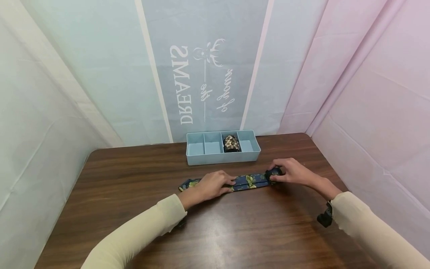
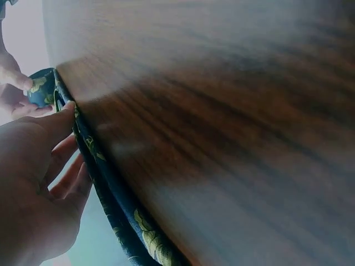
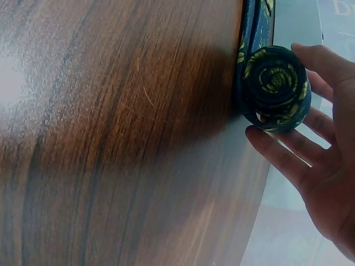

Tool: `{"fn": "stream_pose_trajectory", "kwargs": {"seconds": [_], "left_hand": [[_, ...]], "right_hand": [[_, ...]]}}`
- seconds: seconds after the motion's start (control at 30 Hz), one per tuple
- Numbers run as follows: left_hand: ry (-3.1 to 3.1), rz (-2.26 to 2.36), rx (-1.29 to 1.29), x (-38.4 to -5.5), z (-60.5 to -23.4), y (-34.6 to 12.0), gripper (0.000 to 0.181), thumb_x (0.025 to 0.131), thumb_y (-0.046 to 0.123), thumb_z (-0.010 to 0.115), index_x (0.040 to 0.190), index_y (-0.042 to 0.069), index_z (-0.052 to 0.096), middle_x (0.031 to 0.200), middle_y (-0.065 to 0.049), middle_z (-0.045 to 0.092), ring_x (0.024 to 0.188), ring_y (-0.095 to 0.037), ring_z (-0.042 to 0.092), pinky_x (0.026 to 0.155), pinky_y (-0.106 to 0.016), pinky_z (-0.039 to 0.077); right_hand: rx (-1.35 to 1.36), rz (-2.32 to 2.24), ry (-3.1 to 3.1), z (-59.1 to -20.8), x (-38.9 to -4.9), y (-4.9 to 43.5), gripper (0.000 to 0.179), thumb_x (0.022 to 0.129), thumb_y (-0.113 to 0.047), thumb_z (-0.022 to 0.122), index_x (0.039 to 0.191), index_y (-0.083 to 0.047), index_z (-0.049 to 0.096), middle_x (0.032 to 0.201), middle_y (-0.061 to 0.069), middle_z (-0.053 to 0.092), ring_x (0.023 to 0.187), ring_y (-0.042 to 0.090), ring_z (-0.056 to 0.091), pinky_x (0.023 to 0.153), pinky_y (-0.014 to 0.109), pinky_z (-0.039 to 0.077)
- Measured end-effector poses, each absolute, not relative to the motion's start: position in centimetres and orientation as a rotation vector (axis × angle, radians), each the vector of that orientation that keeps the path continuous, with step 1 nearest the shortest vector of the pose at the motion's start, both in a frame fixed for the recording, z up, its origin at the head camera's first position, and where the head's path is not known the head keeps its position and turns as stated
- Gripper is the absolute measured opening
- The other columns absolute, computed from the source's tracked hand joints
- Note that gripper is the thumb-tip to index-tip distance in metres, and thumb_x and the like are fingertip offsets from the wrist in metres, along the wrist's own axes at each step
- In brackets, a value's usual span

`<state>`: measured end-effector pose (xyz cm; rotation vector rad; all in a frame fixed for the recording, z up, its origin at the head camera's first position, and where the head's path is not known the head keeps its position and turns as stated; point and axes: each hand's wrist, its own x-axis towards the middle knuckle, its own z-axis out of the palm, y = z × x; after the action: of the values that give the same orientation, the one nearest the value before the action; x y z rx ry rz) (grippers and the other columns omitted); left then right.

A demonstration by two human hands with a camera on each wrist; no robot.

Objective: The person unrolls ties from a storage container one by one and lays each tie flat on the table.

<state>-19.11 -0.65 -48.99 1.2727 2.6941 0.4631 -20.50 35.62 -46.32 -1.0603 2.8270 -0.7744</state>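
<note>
A dark blue necktie (image 1: 240, 182) with yellow-green flowers lies lengthwise across the table, its pointed end at the left. Its right end is wound into a roll; the coiled layers of this rolled tie (image 3: 274, 83) show in the right wrist view. My right hand (image 1: 292, 172) holds the roll between thumb and fingers. Near the tie's middle my left hand (image 1: 211, 185) rests with extended fingers on the flat part, and that hand covers some of it. In the left wrist view the left fingertips (image 2: 69, 108) touch the fabric.
Behind the tie stands a light blue divided tray (image 1: 221, 160). A rolled black tie with pale flowers (image 1: 231, 144) sits in its third compartment from the left. The brown wooden table (image 1: 215, 231) meets a fabric backdrop (image 1: 208, 74) at its back edge.
</note>
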Motion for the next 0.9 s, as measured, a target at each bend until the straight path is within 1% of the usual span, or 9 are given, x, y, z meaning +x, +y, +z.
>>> {"fn": "stream_pose_trajectory", "kwargs": {"seconds": [0.1,0.23,0.33,0.4,0.5,0.6,0.67,0.77,0.9], "left_hand": [[2.690,0.476,1.268,-19.1,-48.9,-0.8,0.035,0.104,0.032,0.070,0.137,0.020,0.073,0.151,0.002,0.061,0.137,-0.020,0.059,0.109,-0.041,0.054],[2.689,0.476,1.264,-19.0,-49.1,-1.1,0.035,0.104,0.032,0.070,0.137,0.019,0.073,0.151,0.003,0.061,0.137,-0.020,0.059,0.107,-0.041,0.055],[2.696,0.471,1.264,-19.0,-49.1,-1.4,0.035,0.104,0.032,0.070,0.136,0.019,0.073,0.151,0.002,0.062,0.137,-0.019,0.059,0.107,-0.041,0.055],[2.699,0.477,1.269,-19.0,-49.0,-1.6,0.034,0.104,0.031,0.071,0.136,0.018,0.073,0.150,0.002,0.062,0.136,-0.020,0.060,0.107,-0.041,0.055],[2.701,0.485,1.282,-19.0,-49.0,-2.0,0.034,0.103,0.031,0.072,0.135,0.018,0.074,0.149,0.001,0.063,0.134,-0.020,0.061,0.107,-0.041,0.055],[2.696,0.497,1.283,-19.0,-48.9,-2.3,0.034,0.103,0.030,0.072,0.135,0.018,0.074,0.149,0.001,0.063,0.135,-0.020,0.061,0.107,-0.041,0.055],[2.692,0.502,1.276,-19.0,-48.9,-2.5,0.035,0.103,0.030,0.072,0.135,0.018,0.074,0.150,0.001,0.063,0.136,-0.020,0.060,0.107,-0.042,0.055],[2.687,0.508,1.259,-18.9,-48.8,-2.6,0.035,0.103,0.030,0.072,0.136,0.018,0.073,0.151,0.001,0.062,0.137,-0.020,0.059,0.107,-0.044,0.055],[2.686,0.514,1.251,-18.9,-48.8,-2.7,0.035,0.104,0.030,0.071,0.137,0.018,0.073,0.151,0.001,0.062,0.137,-0.021,0.059,0.108,-0.045,0.054]], "right_hand": [[-1.043,-0.752,2.848,-46.2,-20.5,35.8,0.025,0.089,-0.019,0.088,0.108,-0.015,0.074,0.099,-0.004,0.075,0.077,0.012,0.061,0.065,0.030,0.052],[-1.019,-0.736,2.853,-46.1,-20.3,36.1,0.027,0.089,-0.015,0.086,0.113,-0.013,0.073,0.105,0.000,0.076,0.085,0.013,0.068,0.072,0.040,0.061],[-1.016,-0.757,2.827,-46.2,-20.3,36.3,0.030,0.091,-0.011,0.083,0.120,-0.008,0.074,0.113,0.005,0.077,0.093,0.016,0.072,0.076,0.046,0.064],[-1.058,-0.779,2.805,-46.2,-20.3,36.4,0.033,0.092,-0.006,0.081,0.124,-0.006,0.075,0.118,0.008,0.076,0.099,0.019,0.073,0.075,0.046,0.065],[-1.146,-0.794,2.778,-46.3,-20.3,36.5,0.035,0.092,0.000,0.078,0.126,-0.006,0.076,0.124,0.012,0.075,0.107,0.025,0.072,0.073,0.043,0.065],[-1.206,-0.783,2.773,-46.4,-20.4,36.5,0.035,0.092,0.001,0.077,0.125,-0.009,0.077,0.126,0.016,0.074,0.111,0.030,0.072,0.070,0.041,0.064],[-1.207,-0.789,2.776,-46.5,-20.4,36.6,0.034,0.092,0.000,0.076,0.125,-0.009,0.077,0.126,0.017,0.074,0.112,0.031,0.071,0.071,0.042,0.064],[-1.174,-0.805,2.794,-46.6,-20.5,36.7,0.031,0.091,-0.005,0.081,0.122,-0.010,0.078,0.121,0.010,0.075,0.107,0.024,0.072,0.072,0.045,0.064],[-1.150,-0.797,2.826,-46.8,-20.5,36.7,0.032,0.087,-0.017,0.089,0.116,-0.010,0.077,0.113,0.001,0.076,0.092,0.011,0.068,0.069,0.041,0.062]]}}
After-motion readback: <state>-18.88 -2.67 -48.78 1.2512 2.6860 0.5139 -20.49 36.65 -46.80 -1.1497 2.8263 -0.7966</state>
